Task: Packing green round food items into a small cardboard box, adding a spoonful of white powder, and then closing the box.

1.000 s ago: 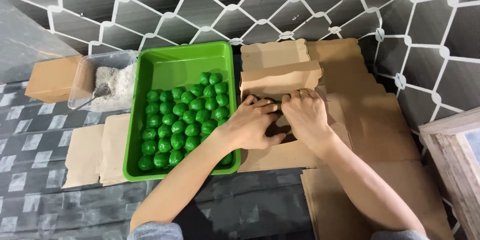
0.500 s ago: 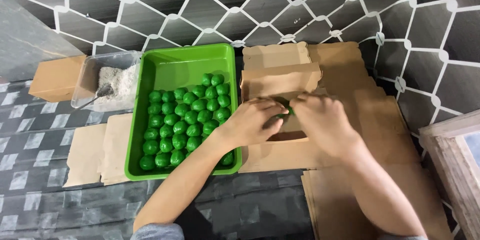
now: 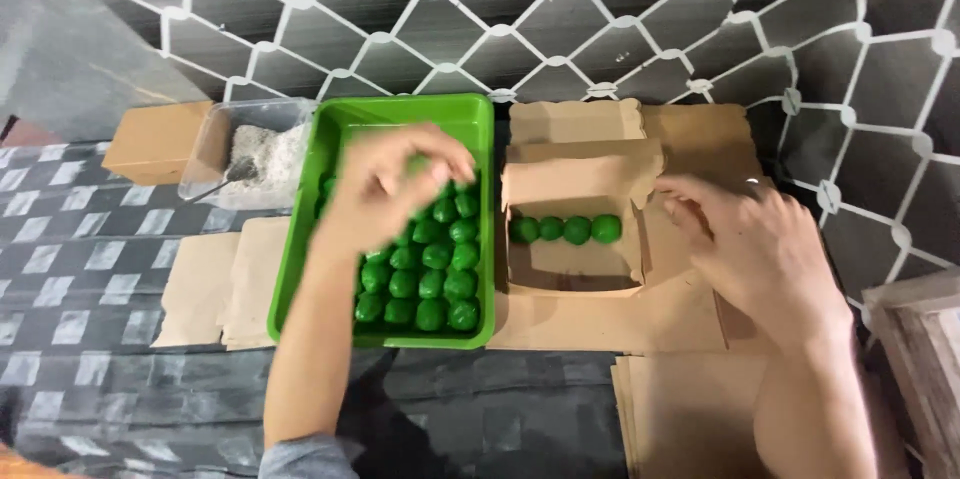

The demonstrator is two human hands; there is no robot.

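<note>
While we are looking down from the head camera, we are seeing the left hand hovering over the green tray, its fingers curled loosely above the green balls; the hand is blurred, so we cannot tell whether it is pinching one of them or is empty. We are seeing the right hand resting beside the small cardboard box, its fingers spread fairly wide and holding nothing, near the box's right flap. Four green balls are sitting in a single row along the back of that box, touching one another, and the rest of the box floor is showing bare cardboard, so we are judging the filling as only begun: one row placed, room for more in front of it. Many balls are lying packed in rows in the tray, mostly in its nearer half, so most of the work seems to be ahead. Left of the tray a clear tub of white powder is standing, with a closed brown box beyond it. Flat cardboard sheets are lying under and around the open box on the dark patterned cloth.
</note>
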